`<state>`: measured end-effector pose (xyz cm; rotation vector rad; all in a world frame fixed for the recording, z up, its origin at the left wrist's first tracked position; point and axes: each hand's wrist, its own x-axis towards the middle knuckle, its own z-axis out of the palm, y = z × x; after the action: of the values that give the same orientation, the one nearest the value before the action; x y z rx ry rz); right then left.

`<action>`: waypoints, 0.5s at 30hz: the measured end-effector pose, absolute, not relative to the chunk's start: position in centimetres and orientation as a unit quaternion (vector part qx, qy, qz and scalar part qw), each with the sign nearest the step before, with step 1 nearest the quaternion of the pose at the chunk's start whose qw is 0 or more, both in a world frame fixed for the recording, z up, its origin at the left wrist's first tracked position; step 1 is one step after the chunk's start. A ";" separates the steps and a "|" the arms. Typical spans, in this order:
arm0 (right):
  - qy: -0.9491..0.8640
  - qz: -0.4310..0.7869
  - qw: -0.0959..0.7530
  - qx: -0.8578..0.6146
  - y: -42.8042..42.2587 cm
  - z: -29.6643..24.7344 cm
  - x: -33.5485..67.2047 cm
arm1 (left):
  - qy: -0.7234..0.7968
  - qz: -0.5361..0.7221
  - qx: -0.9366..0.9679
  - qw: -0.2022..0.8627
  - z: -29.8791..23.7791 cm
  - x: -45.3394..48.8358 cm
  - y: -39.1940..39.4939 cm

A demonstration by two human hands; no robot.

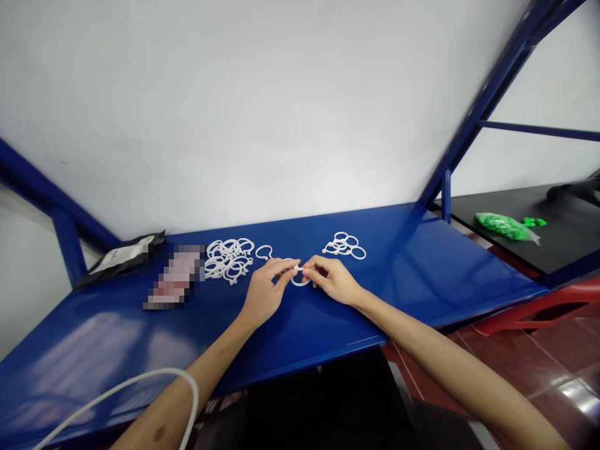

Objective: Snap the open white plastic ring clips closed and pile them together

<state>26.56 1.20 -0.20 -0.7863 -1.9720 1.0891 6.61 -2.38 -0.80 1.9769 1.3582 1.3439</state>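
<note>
Between my two hands, just above the blue tabletop, is a white plastic ring (300,283) with a small clasp-like end. My left hand (268,289) pinches it from the left with thumb and fingertips. From the other side, the fingertips of my right hand (334,280) are closed on the same ring. A pile of similar white rings (229,259) lies to the left of my hands. One loose ring (264,252) rests between that pile and my left hand. Several more rings (344,245) form a smaller group behind my right hand.
A black plastic bag (122,257) with a white label and a blurred-out flat item (175,278) lie at the left. A white cable (154,373) crosses my left forearm. Blue frame posts (446,194) stand at the sides. A bag of green pieces (506,226) sits on the black table at right.
</note>
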 end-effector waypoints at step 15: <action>-0.770 0.397 0.391 -0.312 1.1 -0.5 26.1 | 0.522 0.501 0.621 0.302 -1.0 6.6 -1.9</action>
<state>26.10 1.08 -0.51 -0.7935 -1.9558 1.0076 6.59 -1.89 -0.96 1.6478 1.3840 1.3278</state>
